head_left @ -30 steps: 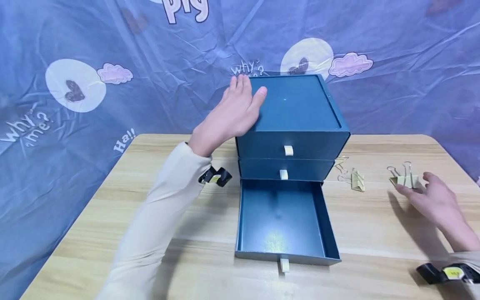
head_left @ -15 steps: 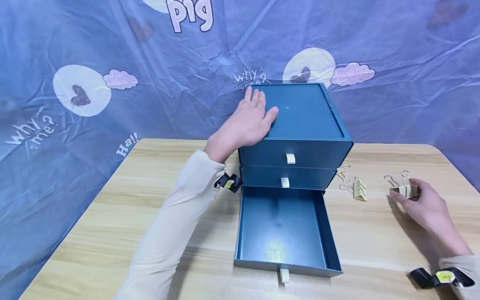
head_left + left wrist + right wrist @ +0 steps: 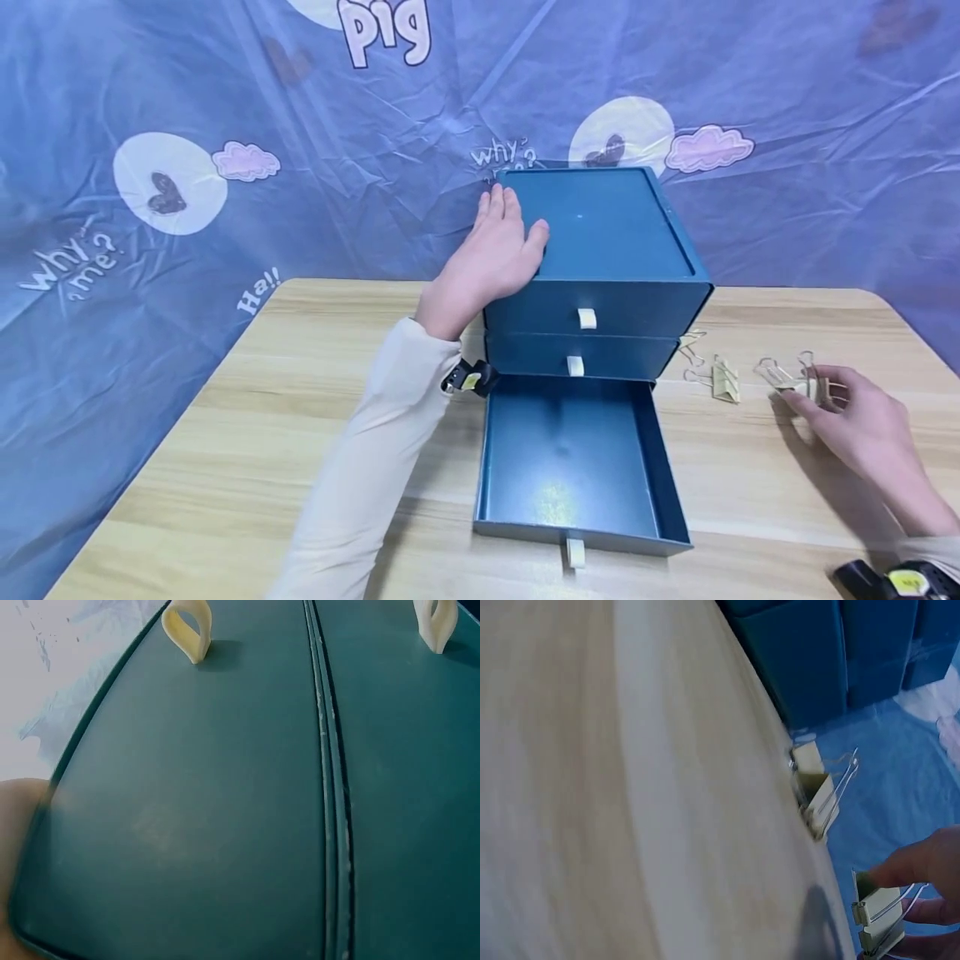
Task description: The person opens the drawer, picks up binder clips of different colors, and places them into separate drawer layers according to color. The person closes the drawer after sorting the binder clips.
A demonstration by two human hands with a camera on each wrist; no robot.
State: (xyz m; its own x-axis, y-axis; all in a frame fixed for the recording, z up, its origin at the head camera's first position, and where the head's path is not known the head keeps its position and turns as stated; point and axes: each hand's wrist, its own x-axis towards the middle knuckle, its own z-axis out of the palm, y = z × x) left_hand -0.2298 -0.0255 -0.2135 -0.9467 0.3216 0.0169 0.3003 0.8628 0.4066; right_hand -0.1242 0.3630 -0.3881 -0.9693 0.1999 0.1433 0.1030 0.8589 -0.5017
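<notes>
My left hand lies with straight fingers on the top left edge of a dark blue drawer box. Two front faces with cream pull tabs fill the left wrist view, the hand showing only at the edge. The bottom drawer is pulled out and bare inside. To the right of the box, my right hand pinches a pale yellow binder clip between thumb and fingers, its wire handles sticking up. Another binder clip lies between that hand and the box.
One more binder clip sits close against the right side of the box, partly hidden by it. The wooden table reaches back to a blue patterned cloth hanging behind.
My right hand has closed its thumb and fingers on the binder clip, and the clip has tilted in its grip. My left hand stays on the box. The head view has shifted slightly.
</notes>
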